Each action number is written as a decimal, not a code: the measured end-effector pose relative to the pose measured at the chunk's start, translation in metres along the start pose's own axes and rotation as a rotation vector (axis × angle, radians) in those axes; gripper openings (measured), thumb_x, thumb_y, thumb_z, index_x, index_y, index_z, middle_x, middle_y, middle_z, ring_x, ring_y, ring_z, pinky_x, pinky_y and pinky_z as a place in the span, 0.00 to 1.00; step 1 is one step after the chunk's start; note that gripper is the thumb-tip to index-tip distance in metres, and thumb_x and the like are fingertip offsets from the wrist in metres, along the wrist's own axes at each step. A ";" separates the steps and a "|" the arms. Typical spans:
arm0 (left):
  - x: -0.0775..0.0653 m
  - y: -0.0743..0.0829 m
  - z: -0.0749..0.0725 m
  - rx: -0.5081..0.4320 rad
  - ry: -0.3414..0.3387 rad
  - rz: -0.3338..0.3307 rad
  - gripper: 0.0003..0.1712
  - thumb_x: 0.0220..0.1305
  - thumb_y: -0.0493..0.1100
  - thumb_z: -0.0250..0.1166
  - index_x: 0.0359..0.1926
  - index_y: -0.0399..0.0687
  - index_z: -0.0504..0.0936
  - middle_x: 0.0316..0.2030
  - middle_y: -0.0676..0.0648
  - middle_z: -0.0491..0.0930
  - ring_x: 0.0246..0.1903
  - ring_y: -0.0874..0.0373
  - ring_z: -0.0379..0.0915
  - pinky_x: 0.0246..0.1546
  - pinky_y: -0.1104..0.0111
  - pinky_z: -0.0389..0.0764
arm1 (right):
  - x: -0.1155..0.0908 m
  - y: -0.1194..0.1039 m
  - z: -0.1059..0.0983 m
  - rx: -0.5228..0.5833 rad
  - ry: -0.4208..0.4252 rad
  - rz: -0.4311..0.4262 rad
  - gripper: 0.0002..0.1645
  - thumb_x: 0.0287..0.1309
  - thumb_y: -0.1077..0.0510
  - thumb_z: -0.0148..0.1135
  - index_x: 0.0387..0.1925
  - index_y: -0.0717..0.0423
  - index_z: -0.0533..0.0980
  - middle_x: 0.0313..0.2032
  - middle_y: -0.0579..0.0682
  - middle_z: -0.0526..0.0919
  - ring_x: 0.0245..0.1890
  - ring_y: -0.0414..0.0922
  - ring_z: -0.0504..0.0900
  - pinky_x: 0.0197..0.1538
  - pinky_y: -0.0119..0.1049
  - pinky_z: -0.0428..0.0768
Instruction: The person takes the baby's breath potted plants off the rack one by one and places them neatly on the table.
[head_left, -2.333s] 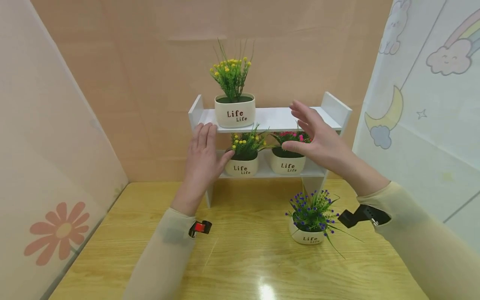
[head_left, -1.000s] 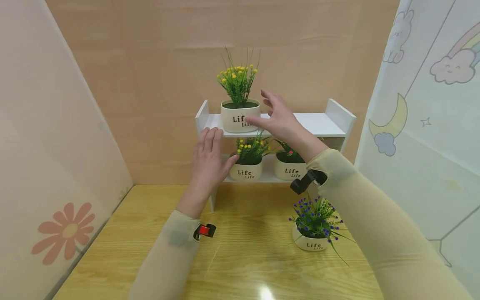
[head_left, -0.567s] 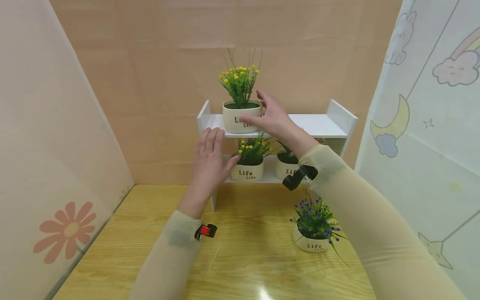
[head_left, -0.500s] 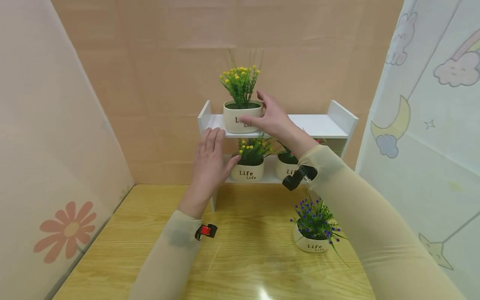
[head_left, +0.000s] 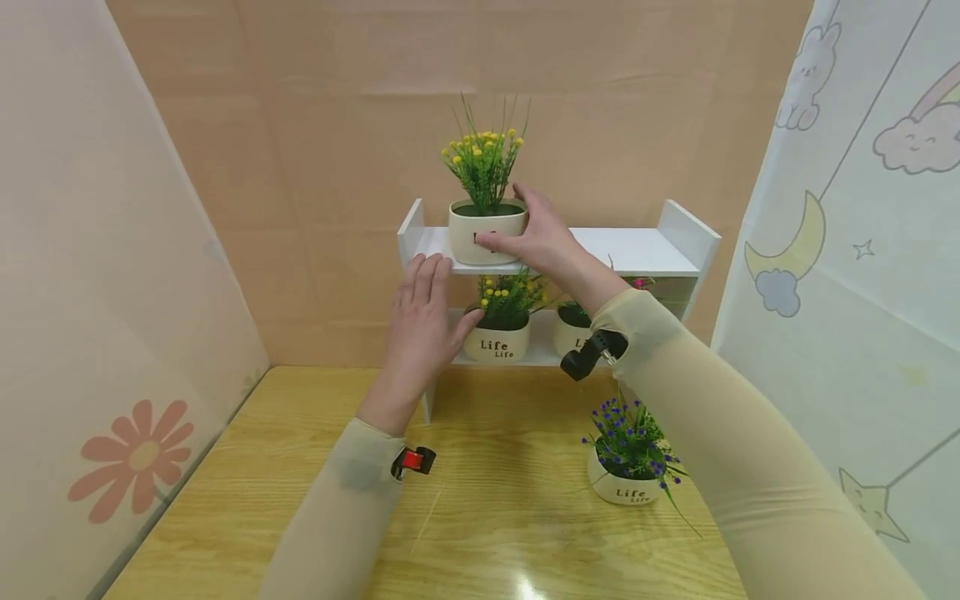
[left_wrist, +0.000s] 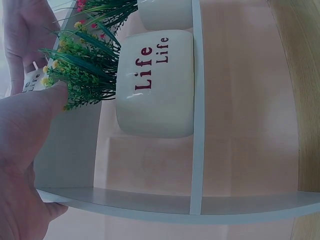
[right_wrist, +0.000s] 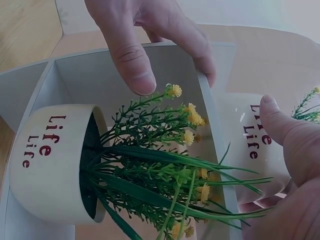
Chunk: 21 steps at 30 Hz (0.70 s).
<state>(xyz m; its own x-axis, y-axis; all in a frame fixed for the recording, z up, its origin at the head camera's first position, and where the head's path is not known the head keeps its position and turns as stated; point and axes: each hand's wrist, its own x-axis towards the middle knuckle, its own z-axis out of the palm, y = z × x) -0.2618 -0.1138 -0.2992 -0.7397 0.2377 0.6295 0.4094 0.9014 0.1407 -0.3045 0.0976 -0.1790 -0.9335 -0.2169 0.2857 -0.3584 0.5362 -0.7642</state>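
Note:
A white two-tier shelf (head_left: 626, 250) stands on the table. On its upper board sits a potted plant with yellow flowers (head_left: 480, 237), its cream pot lettered "Life". My right hand (head_left: 551, 242) grips the pot's right side, thumb across the lettered front and fingers behind, mostly hidden. At the shelf's left end my left hand (head_left: 422, 333) holds the upper corner, fingers bent over the edge and thumb reaching inward. Below the upper board, a second yellow-flowered potted plant (left_wrist: 155, 85) sits close to that thumb. Beside it is a pink-flowered potted plant (head_left: 573, 337), partly behind my right wrist.
On the table (head_left: 300, 467), in front of the shelf's right end, stands a potted plant with purple flowers (head_left: 626, 483) under my right forearm. A peach backdrop (head_left: 315, 167) hangs behind the shelf. Printed panels stand at left and right.
My right hand has moved left from above the shelf's middle to the upper yellow-flowered potted plant and taken hold of it. My left hand has kept its place on the shelf.

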 end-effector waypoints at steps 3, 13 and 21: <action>0.000 0.000 0.000 0.003 -0.003 0.002 0.56 0.76 0.63 0.71 0.84 0.41 0.50 0.81 0.40 0.52 0.84 0.42 0.38 0.83 0.46 0.54 | 0.000 0.001 0.000 0.015 -0.002 0.008 0.72 0.64 0.38 0.80 0.91 0.48 0.43 0.85 0.55 0.55 0.77 0.54 0.67 0.79 0.51 0.67; 0.000 0.001 -0.001 0.004 -0.002 -0.010 0.55 0.76 0.63 0.71 0.84 0.41 0.51 0.81 0.40 0.53 0.85 0.42 0.39 0.82 0.45 0.55 | 0.001 -0.001 0.002 0.072 -0.021 0.052 0.71 0.64 0.39 0.81 0.91 0.46 0.43 0.79 0.58 0.66 0.72 0.55 0.73 0.75 0.52 0.72; 0.000 0.001 -0.001 0.011 -0.009 -0.010 0.55 0.76 0.63 0.71 0.85 0.41 0.50 0.81 0.40 0.53 0.85 0.42 0.38 0.84 0.47 0.53 | 0.002 0.002 0.002 0.074 -0.032 0.055 0.69 0.65 0.40 0.81 0.90 0.47 0.45 0.78 0.59 0.68 0.71 0.55 0.74 0.75 0.52 0.73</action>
<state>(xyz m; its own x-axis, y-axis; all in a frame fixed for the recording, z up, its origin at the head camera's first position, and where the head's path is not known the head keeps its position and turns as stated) -0.2613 -0.1134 -0.2981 -0.7483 0.2322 0.6214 0.3962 0.9078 0.1379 -0.3073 0.0962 -0.1811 -0.9505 -0.2154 0.2238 -0.3032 0.4867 -0.8193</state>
